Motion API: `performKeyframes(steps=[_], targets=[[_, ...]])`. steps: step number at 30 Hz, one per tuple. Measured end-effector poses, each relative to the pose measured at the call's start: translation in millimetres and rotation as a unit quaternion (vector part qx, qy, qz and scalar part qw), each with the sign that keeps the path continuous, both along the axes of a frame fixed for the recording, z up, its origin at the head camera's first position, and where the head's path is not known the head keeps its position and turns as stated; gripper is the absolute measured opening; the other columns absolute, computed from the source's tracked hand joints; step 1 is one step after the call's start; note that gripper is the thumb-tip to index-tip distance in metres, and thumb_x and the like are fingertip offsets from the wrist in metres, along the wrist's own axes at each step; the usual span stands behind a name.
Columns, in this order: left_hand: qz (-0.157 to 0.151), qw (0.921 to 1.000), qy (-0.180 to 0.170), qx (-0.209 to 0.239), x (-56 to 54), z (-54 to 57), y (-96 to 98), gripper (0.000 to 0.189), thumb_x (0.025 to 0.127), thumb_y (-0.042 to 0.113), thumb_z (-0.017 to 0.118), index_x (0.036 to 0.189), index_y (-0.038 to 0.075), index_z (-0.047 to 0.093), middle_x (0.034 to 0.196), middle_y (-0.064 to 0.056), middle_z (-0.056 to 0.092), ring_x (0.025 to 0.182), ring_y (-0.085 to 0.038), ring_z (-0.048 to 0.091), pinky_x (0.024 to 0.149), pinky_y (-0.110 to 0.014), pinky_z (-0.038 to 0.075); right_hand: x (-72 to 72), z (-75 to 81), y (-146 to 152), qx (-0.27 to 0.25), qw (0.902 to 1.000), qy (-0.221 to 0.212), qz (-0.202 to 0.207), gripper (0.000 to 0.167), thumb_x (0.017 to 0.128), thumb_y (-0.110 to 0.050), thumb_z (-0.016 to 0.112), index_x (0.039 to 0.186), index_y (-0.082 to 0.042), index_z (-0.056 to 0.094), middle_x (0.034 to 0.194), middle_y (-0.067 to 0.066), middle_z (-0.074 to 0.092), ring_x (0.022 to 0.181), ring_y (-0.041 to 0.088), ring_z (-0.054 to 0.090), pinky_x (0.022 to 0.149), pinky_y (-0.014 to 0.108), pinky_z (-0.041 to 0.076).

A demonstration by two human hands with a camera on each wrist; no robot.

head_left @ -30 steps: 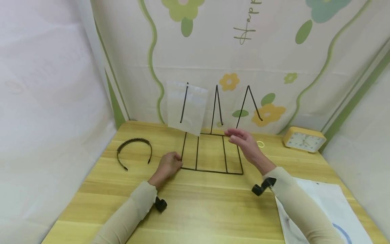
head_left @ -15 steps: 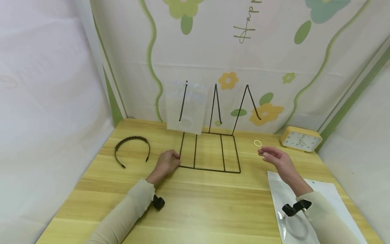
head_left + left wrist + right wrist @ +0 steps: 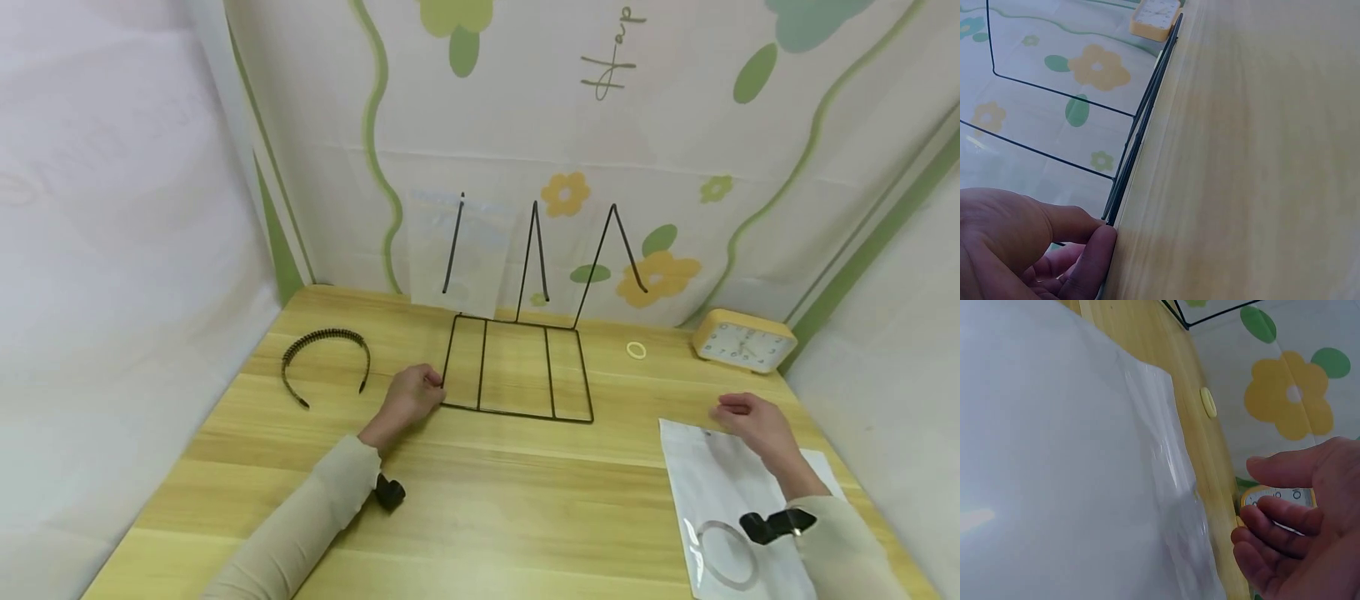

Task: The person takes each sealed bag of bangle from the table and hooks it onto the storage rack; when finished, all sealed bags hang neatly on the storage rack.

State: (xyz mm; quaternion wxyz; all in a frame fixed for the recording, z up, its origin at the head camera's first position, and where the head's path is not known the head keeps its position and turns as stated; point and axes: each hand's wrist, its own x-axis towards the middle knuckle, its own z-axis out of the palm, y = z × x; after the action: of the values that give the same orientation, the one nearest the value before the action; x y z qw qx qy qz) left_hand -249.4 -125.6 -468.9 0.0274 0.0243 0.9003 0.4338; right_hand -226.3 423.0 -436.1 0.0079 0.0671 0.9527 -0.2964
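A black wire rack (image 3: 516,412) stands on the table against the back wall, with several upright bent prongs. My left hand (image 3: 408,396) pinches its front left corner between thumb and fingertips, as the left wrist view shows. On the rack's left prong hangs a pale translucent bag (image 3: 483,258). My right hand (image 3: 761,425) is over the top edge of a large white plastic bag (image 3: 697,479) lying at the right. Its thumb and loosely bent fingers are apart and hold nothing. A round ring shape shows at the lower part of this bag, partly near the sleeve.
A dark, braided-looking headband (image 3: 326,335) lies left of the rack. To the rack's right is a small yellow ring (image 3: 636,350), and a yellow-framed alarm clock (image 3: 744,342) stands at the back right corner. Flowered fabric (image 3: 480,117) covers the wall behind the table.
My right hand has moved from beside the rack's right side to the right and nearer, over the white bag. The hanging bag has swung slightly. My left hand stays at the rack's corner.
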Motion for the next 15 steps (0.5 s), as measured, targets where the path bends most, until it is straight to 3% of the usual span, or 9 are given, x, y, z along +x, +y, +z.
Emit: performKeyframes(steps=[4, 8, 15], targets=[[0.0, 1.0, -0.004, 0.001, -0.6, 1.4, 0.4, 0.018, 0.086, 0.01, 0.071, 0.101, 0.002, 0.067, 0.087, -0.005, 0.068, 0.078, -0.017, 0.063, 0.069, -0.031, 0.054, 4.4, -0.1, 16.8, 0.028, 0.998, -0.038, -0.04, 0.067, 0.093, -0.039, 0.064, 0.13, 0.014, 0.045, 0.124, 0.037, 0.052, 0.103, 0.046, 0.056, 0.075, 0.044, 0.05], [-0.001, 1.0, -0.003, 0.002, -1.7, 2.6, -0.5, 0.018, 0.086, 0.009, 0.071, 0.102, 0.002, 0.066, 0.088, -0.005, 0.067, 0.078, -0.017, 0.063, 0.07, -0.031, 0.054, 7.0, -4.0, 27.5, 0.046, 0.9931, -0.074, -0.079, 0.082, 0.088, -0.046, 0.068, 0.132, 0.017, 0.039, 0.128, 0.038, 0.047, 0.107, 0.049, 0.051, 0.082, 0.053, 0.047], [-0.001, 1.0, -0.007, 0.0, -1.5, 1.2, 0.2, 0.018, 0.086, 0.01, 0.071, 0.102, 0.002, 0.067, 0.088, -0.004, 0.068, 0.079, -0.017, 0.063, 0.071, -0.032, 0.054, 17.3, -15.9, 38.4, 0.084, 0.9877, -0.069, -0.112, 0.087, 0.085, -0.046, 0.07, 0.132, 0.019, 0.036, 0.127, 0.039, 0.044, 0.11, 0.054, 0.046, 0.086, 0.06, 0.042]])
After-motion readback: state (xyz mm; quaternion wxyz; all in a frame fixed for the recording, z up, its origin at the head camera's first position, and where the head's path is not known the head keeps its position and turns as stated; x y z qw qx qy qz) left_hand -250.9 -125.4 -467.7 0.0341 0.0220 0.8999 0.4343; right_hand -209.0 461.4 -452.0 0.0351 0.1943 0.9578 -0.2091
